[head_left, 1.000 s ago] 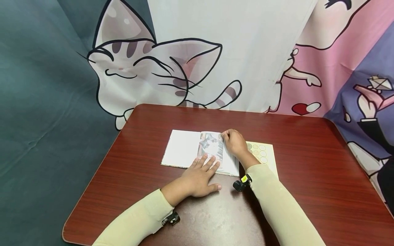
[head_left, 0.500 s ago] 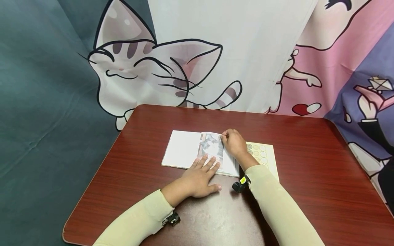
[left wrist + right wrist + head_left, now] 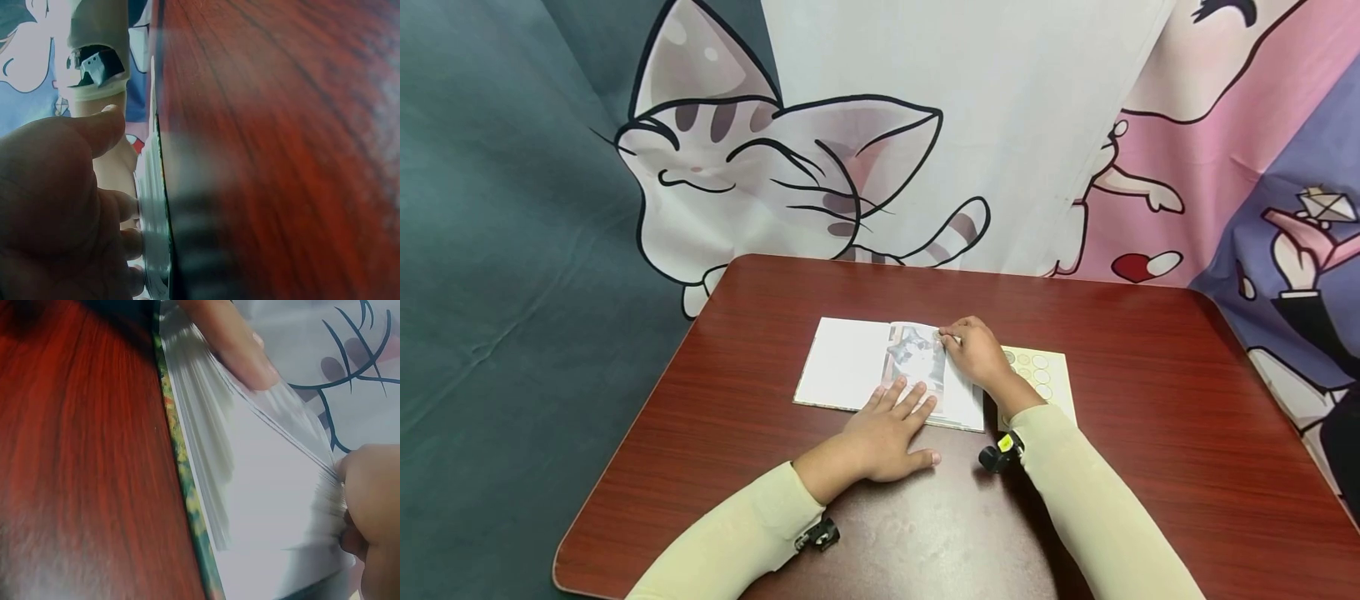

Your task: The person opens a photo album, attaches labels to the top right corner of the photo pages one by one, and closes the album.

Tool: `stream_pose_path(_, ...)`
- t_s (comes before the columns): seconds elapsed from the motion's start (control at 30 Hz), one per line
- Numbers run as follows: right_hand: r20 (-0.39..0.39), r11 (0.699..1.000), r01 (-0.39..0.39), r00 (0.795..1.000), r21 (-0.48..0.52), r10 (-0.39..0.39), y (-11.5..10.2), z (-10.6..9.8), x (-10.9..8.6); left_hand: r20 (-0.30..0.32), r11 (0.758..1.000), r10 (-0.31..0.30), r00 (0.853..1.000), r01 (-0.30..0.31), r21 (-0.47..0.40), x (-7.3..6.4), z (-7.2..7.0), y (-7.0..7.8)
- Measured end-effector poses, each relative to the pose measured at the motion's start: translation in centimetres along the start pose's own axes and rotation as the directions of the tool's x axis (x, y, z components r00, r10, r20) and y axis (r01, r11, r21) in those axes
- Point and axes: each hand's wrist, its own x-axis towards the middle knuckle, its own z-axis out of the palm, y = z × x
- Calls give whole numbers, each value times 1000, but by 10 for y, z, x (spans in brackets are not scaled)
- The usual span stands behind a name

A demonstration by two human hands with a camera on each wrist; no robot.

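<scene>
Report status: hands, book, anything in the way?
Left hand: fingers spread on book. Right hand: pinching page corner. Book open. Nothing seen blocking; sheet beside book.

Wood-grain table [image 3: 1157, 392], dark red, round-cornered | behind it I see a smiling striped cartoon cat [image 3: 700, 217] on pale cloth [image 3: 1015, 92] | pink panel [image 3: 1217, 179], purple-blue panel [image 3: 1332, 137] farther right

Printed backdrop [image 3: 1037, 100] (smiling cat [image 3: 700, 217]) — behind reddish-brown table [image 3: 1150, 375].
</scene>
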Motion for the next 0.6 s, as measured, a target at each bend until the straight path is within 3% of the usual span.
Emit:
stream_pose_path(0.27,14,1000,29,999,10,-29,5,-10,-14,-2,1000,0,1000,0,-4,1,1,0)
stream_pose_path(0.6,27,995,79,996,59,-81,10,-26,-45,2,1000,0,1000,0,-8,0,-1,0)
